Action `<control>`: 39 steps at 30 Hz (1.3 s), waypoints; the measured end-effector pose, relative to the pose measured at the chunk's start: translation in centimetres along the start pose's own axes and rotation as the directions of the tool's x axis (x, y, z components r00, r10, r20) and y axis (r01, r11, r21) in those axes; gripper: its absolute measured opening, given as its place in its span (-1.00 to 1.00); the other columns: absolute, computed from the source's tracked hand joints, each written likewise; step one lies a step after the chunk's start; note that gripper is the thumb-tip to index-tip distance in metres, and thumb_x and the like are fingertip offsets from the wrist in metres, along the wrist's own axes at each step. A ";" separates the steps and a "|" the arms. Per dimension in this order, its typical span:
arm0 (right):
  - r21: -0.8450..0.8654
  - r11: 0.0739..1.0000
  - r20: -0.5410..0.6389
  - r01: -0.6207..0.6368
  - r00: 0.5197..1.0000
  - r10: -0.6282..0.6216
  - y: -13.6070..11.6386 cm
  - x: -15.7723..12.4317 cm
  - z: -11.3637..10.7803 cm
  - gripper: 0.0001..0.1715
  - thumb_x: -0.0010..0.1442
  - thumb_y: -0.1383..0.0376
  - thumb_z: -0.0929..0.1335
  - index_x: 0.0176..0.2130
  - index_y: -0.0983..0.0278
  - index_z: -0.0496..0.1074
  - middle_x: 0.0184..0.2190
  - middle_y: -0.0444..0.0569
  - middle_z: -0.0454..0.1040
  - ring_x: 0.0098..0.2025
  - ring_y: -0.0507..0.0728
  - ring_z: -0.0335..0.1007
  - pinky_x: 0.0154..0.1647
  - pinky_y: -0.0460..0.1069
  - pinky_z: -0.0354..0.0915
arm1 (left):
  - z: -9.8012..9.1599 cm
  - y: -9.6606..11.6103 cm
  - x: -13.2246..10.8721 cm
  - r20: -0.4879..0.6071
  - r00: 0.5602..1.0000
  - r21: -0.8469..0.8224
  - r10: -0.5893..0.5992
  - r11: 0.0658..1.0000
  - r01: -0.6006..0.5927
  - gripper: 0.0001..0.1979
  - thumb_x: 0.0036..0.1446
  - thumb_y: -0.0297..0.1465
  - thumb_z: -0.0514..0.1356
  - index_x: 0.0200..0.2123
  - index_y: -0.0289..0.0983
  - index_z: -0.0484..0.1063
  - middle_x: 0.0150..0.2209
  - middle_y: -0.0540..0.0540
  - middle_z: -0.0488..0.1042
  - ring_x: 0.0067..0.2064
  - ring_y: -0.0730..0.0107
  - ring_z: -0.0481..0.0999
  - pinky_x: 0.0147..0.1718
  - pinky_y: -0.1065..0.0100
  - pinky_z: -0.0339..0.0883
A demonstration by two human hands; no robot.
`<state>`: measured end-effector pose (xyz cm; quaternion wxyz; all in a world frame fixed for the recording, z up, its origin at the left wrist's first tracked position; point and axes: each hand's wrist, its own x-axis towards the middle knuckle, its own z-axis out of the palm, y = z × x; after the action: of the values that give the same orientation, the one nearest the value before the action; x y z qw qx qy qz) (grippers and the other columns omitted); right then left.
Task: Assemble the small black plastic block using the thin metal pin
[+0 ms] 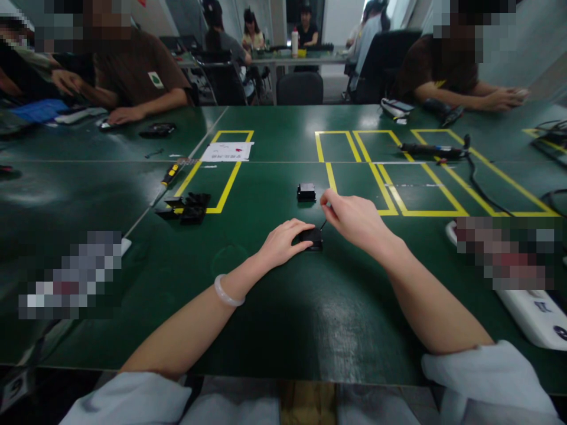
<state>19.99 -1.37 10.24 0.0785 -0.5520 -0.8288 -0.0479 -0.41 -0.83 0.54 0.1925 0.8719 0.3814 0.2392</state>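
My left hand [289,237] is closed around the left side of a small black rectangular part [312,239] on the green table, thumb at its near edge and fingers at its far edge. Just up and to the right, my right hand [349,215] pinches a thin dark stick-like piece [323,224], whose lower end meets the black part's right far corner. What kind of piece it is cannot be made out. A second small black block [306,192] with a greyish top stands beyond my hands, touched by neither.
Black plastic pieces [190,208] lie at the left, near a yellow-black screwdriver [170,174] and a white paper [228,151]. A corded dark tool [432,150] rests at the back right. White devices [534,313] flank my arms. Two people sit across the table [266,307].
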 end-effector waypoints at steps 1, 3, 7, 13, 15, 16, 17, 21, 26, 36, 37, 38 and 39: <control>0.017 1.000 -0.012 0.004 1.000 -0.003 0.0 0.0 0.0 -0.65 0.36 0.23 0.09 -0.02 0.23 0.33 -0.30 -0.02 0.59 -0.36 0.13 0.46 -0.45 -0.03 -0.04 | 0.0 0.0 0.0 0.001 1.000 -0.002 -0.001 1.000 0.001 -0.61 0.29 -0.25 0.16 0.15 -0.20 0.35 0.02 -0.14 0.43 0.06 0.20 0.43 0.06 0.19 0.32; 0.041 0.999 -0.031 0.003 1.000 -0.002 -0.1 -0.1 -0.1 -0.66 0.34 0.25 0.10 0.00 0.23 0.31 -0.29 -0.02 0.58 -0.36 0.13 0.45 -0.44 -0.03 -0.02 | -0.1 0.1 0.0 0.002 1.000 -0.005 -0.003 1.000 0.003 -0.62 0.29 -0.25 0.16 0.14 -0.20 0.36 0.02 -0.14 0.44 0.06 0.20 0.43 0.06 0.18 0.33; 0.047 0.999 -0.027 -0.005 1.000 0.006 0.0 -0.1 -0.3 -0.64 0.36 0.15 0.11 -0.11 0.23 0.37 -0.30 0.00 0.58 -0.35 0.14 0.46 -0.42 -0.03 -0.01 | -0.1 0.1 0.0 0.001 1.000 -0.010 0.000 1.000 0.000 -0.62 0.29 -0.25 0.16 0.14 -0.20 0.36 0.01 -0.13 0.44 0.06 0.20 0.43 0.06 0.19 0.33; 0.011 1.000 -0.024 -0.016 1.000 0.016 0.2 0.0 -0.1 -0.65 0.36 0.24 0.10 -0.08 0.24 0.38 -0.29 0.01 0.59 -0.36 0.13 0.45 -0.42 -0.02 -0.01 | 0.0 -0.1 0.0 0.014 1.000 -0.003 -0.002 1.000 0.002 -0.61 0.29 -0.25 0.16 0.15 -0.19 0.35 0.02 -0.13 0.43 0.07 0.20 0.43 0.07 0.20 0.32; 0.039 0.999 -0.047 -0.005 0.999 0.007 0.2 -0.1 -0.1 -0.67 0.34 0.27 0.11 -0.06 0.24 0.36 -0.26 -0.01 0.59 -0.36 0.12 0.45 -0.42 -0.03 0.00 | 0.0 -0.1 0.0 0.012 1.000 -0.006 -0.001 1.000 0.001 -0.61 0.30 -0.25 0.16 0.15 -0.20 0.35 0.02 -0.13 0.43 0.06 0.21 0.43 0.06 0.20 0.32; 0.051 0.999 -0.053 0.000 0.999 0.003 0.3 -0.1 0.0 -0.67 0.33 0.27 0.12 -0.05 0.24 0.36 -0.25 -0.01 0.58 -0.36 0.11 0.44 -0.42 -0.03 0.00 | 0.0 0.0 0.0 0.011 1.000 -0.007 -0.001 1.000 0.002 -0.61 0.30 -0.25 0.16 0.15 -0.20 0.35 0.01 -0.13 0.43 0.06 0.21 0.43 0.06 0.20 0.32; 0.058 0.998 -0.055 0.004 0.998 0.000 0.3 -0.1 0.0 -0.68 0.33 0.27 0.12 -0.06 0.24 0.36 -0.25 0.00 0.58 -0.36 0.11 0.44 -0.42 -0.04 0.00 | 0.0 0.0 0.0 0.012 1.000 -0.007 -0.002 1.000 0.002 -0.61 0.30 -0.25 0.16 0.15 -0.20 0.35 0.01 -0.14 0.43 0.06 0.21 0.43 0.06 0.20 0.32; 0.048 0.999 -0.028 0.005 1.000 -0.003 0.3 -0.1 -0.1 -0.66 0.36 0.17 0.13 -0.11 0.24 0.38 -0.27 0.01 0.58 -0.34 0.13 0.45 -0.42 -0.03 0.01 | -0.1 0.1 0.0 0.013 1.000 -0.009 -0.003 1.000 0.003 -0.61 0.30 -0.24 0.15 0.15 -0.19 0.35 0.01 -0.14 0.43 0.06 0.21 0.43 0.05 0.20 0.32; 0.037 0.999 -0.025 0.021 0.999 -0.020 0.4 -0.1 -0.2 -0.68 0.35 0.25 0.12 -0.08 0.23 0.37 -0.25 0.00 0.58 -0.33 0.13 0.46 -0.40 -0.03 0.04 | -0.1 0.0 0.0 0.014 1.000 -0.007 -0.003 1.000 0.003 -0.61 0.30 -0.25 0.15 0.16 -0.18 0.35 0.02 -0.13 0.43 0.06 0.21 0.43 0.06 0.20 0.32; 0.052 0.998 -0.033 0.028 0.999 -0.026 0.5 0.0 -0.1 -0.71 0.35 0.21 0.14 -0.10 0.22 0.36 -0.26 -0.01 0.59 -0.34 0.14 0.45 -0.40 -0.03 0.03 | 0.0 0.0 0.0 0.005 1.000 -0.013 0.008 1.000 -0.008 -0.61 0.30 -0.24 0.15 0.15 -0.19 0.35 0.00 -0.13 0.44 0.05 0.22 0.44 0.05 0.21 0.32; 0.052 0.998 -0.031 0.029 0.999 -0.027 0.5 0.0 -0.1 -0.71 0.35 0.22 0.14 -0.09 0.22 0.36 -0.26 -0.01 0.59 -0.34 0.13 0.45 -0.40 -0.03 0.03 | 0.0 0.0 0.0 0.005 1.000 -0.013 0.009 1.000 -0.009 -0.61 0.30 -0.24 0.15 0.15 -0.19 0.35 0.00 -0.13 0.43 0.05 0.22 0.44 0.06 0.21 0.32; 0.058 0.998 -0.033 0.033 0.999 -0.031 0.5 -0.1 -0.1 -0.71 0.34 0.24 0.14 -0.08 0.22 0.36 -0.25 -0.01 0.58 -0.34 0.13 0.45 -0.40 -0.03 0.03 | 0.0 0.0 0.0 0.007 1.000 -0.014 0.008 1.000 -0.008 -0.61 0.30 -0.23 0.15 0.15 -0.19 0.35 0.01 -0.13 0.43 0.06 0.22 0.43 0.06 0.20 0.32; 0.068 0.997 -0.036 0.040 0.999 -0.037 0.5 -0.1 0.0 -0.71 0.34 0.25 0.14 -0.07 0.23 0.35 -0.24 -0.01 0.58 -0.33 0.12 0.45 -0.40 -0.03 0.03 | 0.0 0.0 0.0 0.009 1.000 -0.014 0.006 1.000 -0.006 -0.61 0.30 -0.23 0.15 0.16 -0.19 0.35 0.01 -0.13 0.43 0.06 0.22 0.43 0.06 0.20 0.32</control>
<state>20.49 -1.25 10.25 0.1109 -0.5320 -0.8389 -0.0304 -0.42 -0.81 0.55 0.1996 0.8727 0.3763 0.2386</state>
